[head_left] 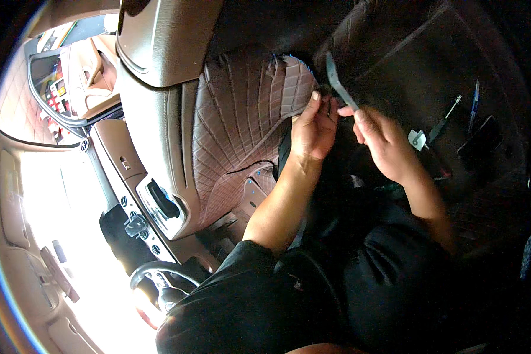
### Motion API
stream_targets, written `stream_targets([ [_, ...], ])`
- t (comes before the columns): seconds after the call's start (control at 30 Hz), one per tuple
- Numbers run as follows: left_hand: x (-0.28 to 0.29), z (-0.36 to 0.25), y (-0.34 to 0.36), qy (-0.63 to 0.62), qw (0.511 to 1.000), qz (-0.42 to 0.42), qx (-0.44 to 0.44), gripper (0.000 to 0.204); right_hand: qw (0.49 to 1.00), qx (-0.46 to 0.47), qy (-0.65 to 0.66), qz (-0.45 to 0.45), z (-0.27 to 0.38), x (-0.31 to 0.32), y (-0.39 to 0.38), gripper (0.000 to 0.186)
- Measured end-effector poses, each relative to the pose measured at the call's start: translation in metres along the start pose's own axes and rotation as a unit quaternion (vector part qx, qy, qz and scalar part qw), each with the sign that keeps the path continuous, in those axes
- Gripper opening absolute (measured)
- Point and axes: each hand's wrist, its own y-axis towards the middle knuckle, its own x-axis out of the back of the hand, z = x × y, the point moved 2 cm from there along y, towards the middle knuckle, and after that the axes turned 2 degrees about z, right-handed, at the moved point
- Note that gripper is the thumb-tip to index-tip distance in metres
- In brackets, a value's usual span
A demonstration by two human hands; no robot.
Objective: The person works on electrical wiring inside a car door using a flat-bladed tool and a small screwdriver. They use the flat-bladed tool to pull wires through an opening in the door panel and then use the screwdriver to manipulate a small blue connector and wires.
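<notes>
My right hand (376, 137) is closed round a flat, pale grey-blue pry tool (334, 75) with a slightly bent blade, which points up and away from me. Just left of it, my left hand (314, 131) has its fingers curled together at the edge of the brown quilted covering (242, 118). What those fingers pinch is too dark to make out. The two hands nearly meet by the far right corner of the covering, where its stitched diamond pattern ends at a dark gap.
A beige seat (162, 118) stands left of the covering. Beyond it are the dashboard (121, 150), the steering wheel (165, 271) and an open car door (88, 76). On the dark quilted surface at right lie a screwdriver (445, 121), a blue pen-like stick (474, 106) and a small white piece (417, 139).
</notes>
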Motion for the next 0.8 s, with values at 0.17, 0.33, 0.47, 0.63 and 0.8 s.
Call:
stream_targets([
  [0.17,-0.008,-0.004,-0.005,0.163,0.975,-0.046,-0.141,0.028,0.988,0.032,-0.143,-0.046,-0.006,-0.010,0.004,0.037],
  [0.33,-0.012,-0.006,-0.022,0.127,0.977,-0.067,-0.159,0.027,0.979,0.017,-0.205,0.002,0.020,-0.011,0.004,0.038],
  [0.47,-0.010,-0.001,-0.028,0.097,0.991,-0.043,-0.080,0.026,0.939,0.121,-0.316,-0.057,0.028,-0.010,-0.004,0.030],
  [0.63,-0.012,0.002,-0.028,0.017,0.997,0.005,0.072,0.029,0.896,0.093,-0.431,-0.053,0.029,-0.009,-0.001,0.029],
  [0.8,0.027,-0.007,-0.009,-0.120,0.992,0.025,0.020,0.046,0.892,0.078,-0.445,-0.028,0.029,-0.008,0.008,0.028],
])
